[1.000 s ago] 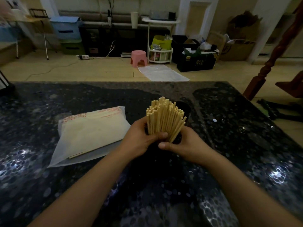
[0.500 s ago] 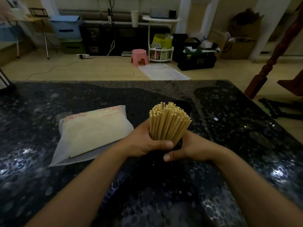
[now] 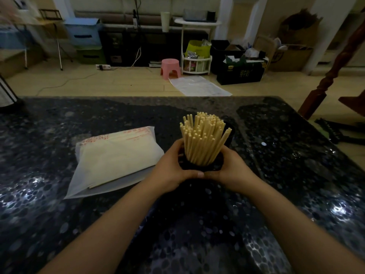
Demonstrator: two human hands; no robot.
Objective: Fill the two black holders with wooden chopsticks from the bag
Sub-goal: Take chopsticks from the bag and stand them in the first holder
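Note:
A thick bundle of wooden chopsticks [image 3: 203,138] stands upright in a black holder [image 3: 199,166] near the middle of the dark table. My left hand [image 3: 172,170] and my right hand [image 3: 231,169] wrap around this holder from both sides, thumbs meeting at its front. Behind the bundle, the rim of a second black holder [image 3: 230,128] shows; its contents are hidden. The white plastic bag [image 3: 116,157] lies flat to the left, with chopsticks visible at its near edge.
The dark speckled stone table [image 3: 296,165] ends at a far edge, with a wooden floor beyond. A reddish wooden post [image 3: 335,62] stands off the right corner, and a dark object [image 3: 7,97] sits at the far left.
Both hands have slid down from the chopstick bundle onto the black holder below it. The sticks now stand looser and fanned out at the top.

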